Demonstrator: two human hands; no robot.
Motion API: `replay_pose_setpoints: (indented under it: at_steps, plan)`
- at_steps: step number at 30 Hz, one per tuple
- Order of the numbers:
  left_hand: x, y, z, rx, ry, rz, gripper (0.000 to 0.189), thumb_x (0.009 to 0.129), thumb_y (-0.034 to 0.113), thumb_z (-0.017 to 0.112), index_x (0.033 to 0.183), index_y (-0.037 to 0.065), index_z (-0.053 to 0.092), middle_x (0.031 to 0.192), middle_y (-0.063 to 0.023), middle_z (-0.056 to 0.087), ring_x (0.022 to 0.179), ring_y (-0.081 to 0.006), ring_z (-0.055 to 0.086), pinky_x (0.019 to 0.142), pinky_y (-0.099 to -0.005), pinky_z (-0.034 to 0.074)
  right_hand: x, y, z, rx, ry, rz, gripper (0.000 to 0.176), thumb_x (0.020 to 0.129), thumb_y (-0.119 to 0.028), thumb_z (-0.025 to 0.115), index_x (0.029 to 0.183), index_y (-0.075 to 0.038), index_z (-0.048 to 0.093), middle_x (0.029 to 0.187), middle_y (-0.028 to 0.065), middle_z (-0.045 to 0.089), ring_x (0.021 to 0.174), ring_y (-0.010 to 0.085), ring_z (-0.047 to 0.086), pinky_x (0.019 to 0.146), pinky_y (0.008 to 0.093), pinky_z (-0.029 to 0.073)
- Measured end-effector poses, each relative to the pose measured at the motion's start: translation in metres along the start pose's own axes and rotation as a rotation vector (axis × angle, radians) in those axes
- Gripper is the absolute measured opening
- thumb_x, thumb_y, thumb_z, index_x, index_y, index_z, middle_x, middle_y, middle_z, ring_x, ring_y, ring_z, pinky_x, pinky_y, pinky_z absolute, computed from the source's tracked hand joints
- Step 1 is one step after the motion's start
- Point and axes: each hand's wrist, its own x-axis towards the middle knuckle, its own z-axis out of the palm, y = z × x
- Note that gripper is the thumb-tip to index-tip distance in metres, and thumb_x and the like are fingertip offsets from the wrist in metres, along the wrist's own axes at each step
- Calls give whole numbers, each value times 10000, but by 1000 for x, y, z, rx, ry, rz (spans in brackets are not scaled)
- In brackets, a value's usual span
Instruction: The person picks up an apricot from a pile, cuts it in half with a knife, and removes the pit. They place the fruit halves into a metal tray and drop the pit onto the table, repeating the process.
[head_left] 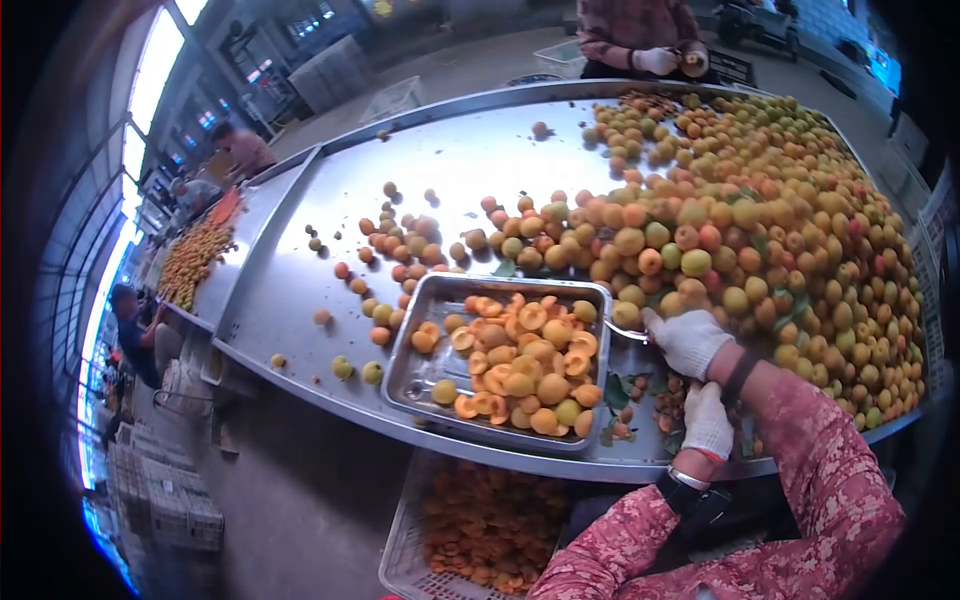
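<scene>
My right hand (690, 343), in a white knit glove, is closed on the handle of a metal tool (628, 333) that reaches to the right rim of a steel tray. Just below it is my left hand (707, 425), also gloved, close to the right wrist; its fingers are bunched, and what they hold, if anything, is hidden. The tray (400, 375) holds halved and whole apricots (525, 360). Loose whole apricots (760, 240) lie heaped behind and to the right of my hands. Leaves and small pits (670, 405) lie beside my left hand.
The metal table (300, 240) has a raised edge. Below its front edge stands a crate (400, 540) of halved fruit. Across the table, a co-worker's gloved hands (657, 61) hold something. Other people work at a second table (255, 215) on the left; stacked crates (165, 490) stand lower left.
</scene>
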Motion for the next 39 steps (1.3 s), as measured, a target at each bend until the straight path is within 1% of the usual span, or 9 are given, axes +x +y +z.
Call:
replay_pose_setpoints:
  at_steps: [9,11,13,15,18,24,27,35,39]
  plan:
    - [-1,8,1,20,21,-208,276,794,82,511,1050,21,595,981,-157,619,937,-272,580,834,-376,455,-13,7,-4,14,43,14,296,794,-150,555,1080,-74,549,739,139,666,680,332,659,557,452,496]
    - [-6,6,-12,829,-277,601,341,706,7,551,1041,15,613,1030,-202,620,960,-306,590,831,-397,465,-24,15,-17,201,106,37,332,768,-183,599,1078,-79,544,763,163,661,713,343,658,595,459,504]
    - [-7,15,-9,1116,-395,555,391,650,-48,561,1033,3,622,1066,-222,611,975,-335,604,827,-407,481,-38,30,-25,355,170,105,407,747,-236,667,1102,-82,541,768,186,640,740,372,643,645,450,513]
    - [-7,3,-14,950,-384,655,365,712,-9,592,1076,11,607,1086,-147,621,965,-296,629,860,-373,501,-55,37,-42,619,306,125,491,719,-308,737,1085,-25,571,793,174,653,722,326,655,654,401,514]
    - [-12,34,11,-272,-157,-154,313,917,132,514,1217,47,527,1142,-77,575,1027,-196,593,887,-329,480,-88,51,-60,1137,162,346,340,788,-279,720,995,-32,612,700,33,610,558,141,552,497,292,426]
    - [-29,55,28,-59,-500,245,520,997,379,442,1380,34,373,1256,-115,518,1128,-208,530,945,-335,443,-148,46,-60,1819,-69,474,273,894,-335,643,938,-75,573,586,-49,467,429,49,394,379,205,276]
    - [-34,56,29,3,-614,165,581,999,439,400,1392,15,347,1260,-121,503,1161,-215,503,980,-334,421,-164,39,-55,1951,-75,479,291,912,-362,614,979,-81,582,594,-42,469,431,41,395,375,203,280]
    - [-30,46,26,55,-559,125,548,967,446,476,1283,0,442,1213,-143,526,1120,-232,536,997,-359,418,-177,29,-58,1252,109,620,404,951,-479,482,945,-82,559,687,-18,542,534,56,504,419,211,442]
    - [-22,44,17,-583,-468,-246,491,952,394,526,1283,40,448,1185,-184,561,1088,-295,558,983,-427,432,-190,28,-47,1480,199,607,335,965,-416,499,922,-85,528,684,-18,538,577,63,549,484,206,445]
